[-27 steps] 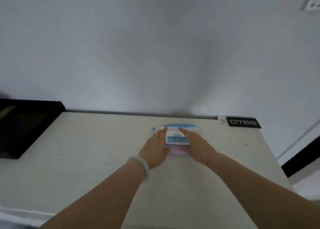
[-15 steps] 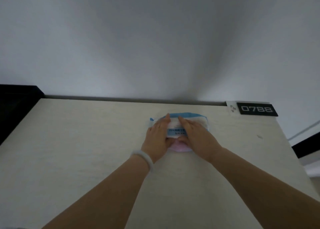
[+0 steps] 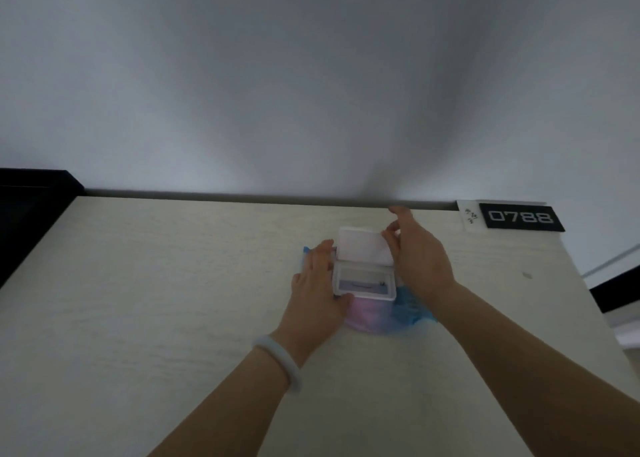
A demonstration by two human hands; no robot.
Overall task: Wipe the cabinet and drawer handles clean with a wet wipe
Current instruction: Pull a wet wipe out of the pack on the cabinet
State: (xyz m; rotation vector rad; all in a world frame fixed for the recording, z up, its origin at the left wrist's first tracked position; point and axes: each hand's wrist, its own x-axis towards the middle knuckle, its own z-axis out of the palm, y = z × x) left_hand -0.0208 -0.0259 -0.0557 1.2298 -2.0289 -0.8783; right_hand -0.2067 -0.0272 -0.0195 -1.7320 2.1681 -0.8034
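Head view: we're leaning over a pale wood-grain surface (image 3: 173,318) against a grey wall. Our wet wipe pack (image 3: 372,314), soft, pink and blue, lies near the back edge, about mid-width. Its white flip lid (image 3: 362,247) stands tilted up and back, so the opening frame (image 3: 363,282) is exposed; no wipe pulled out yet as far as we can tell.

Left hand (image 3: 320,283) lies flat, fingers straight, pressing the pack's left side down, thumb against the frame's near corner. Likely there to stop the pack lifting when a wipe comes out.

Right hand (image 3: 417,252) has thumb and fingertips pinching the lid's right edge, holding it open, other fingers spread toward the wall.

White bangle (image 3: 280,356) on left wrist. Black number plate (image 3: 521,217) reading 0788 sits at the back right corner. Dark object (image 3: 31,211) past the left edge, unclear.

No cabinet or drawer handles in view. We judge this early: getting a wipe, wiping not started.
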